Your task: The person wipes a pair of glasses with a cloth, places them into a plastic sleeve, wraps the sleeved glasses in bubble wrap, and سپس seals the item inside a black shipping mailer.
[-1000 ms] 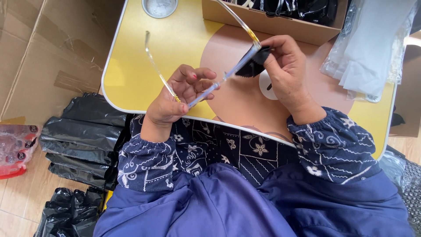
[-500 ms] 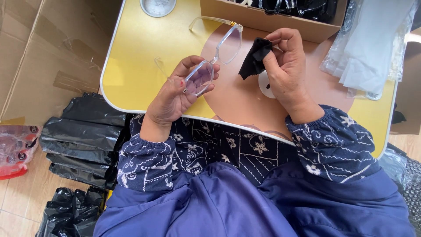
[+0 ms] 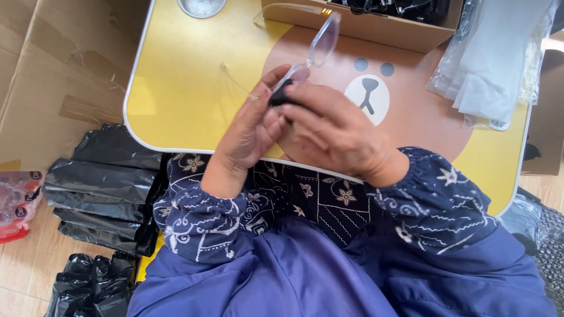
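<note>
- Your left hand pinches the clear-framed glasses — they run up-right, away from you.
- Your right hand presses a black cloth onto the near lens.

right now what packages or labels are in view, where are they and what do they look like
Cardboard box: table's far edge, brown, open, dark items inside.
Clear bags: table's right side, a loose see-through stack.
Black bags: floor at left, glossy, stacked.
Red packet: floor, far left, clear and red.

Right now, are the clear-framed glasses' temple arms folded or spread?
Spread: on the clear-framed glasses, one thin temple arm juts leftward over the yellow table, away from the lens. The hands hide the other.
</note>
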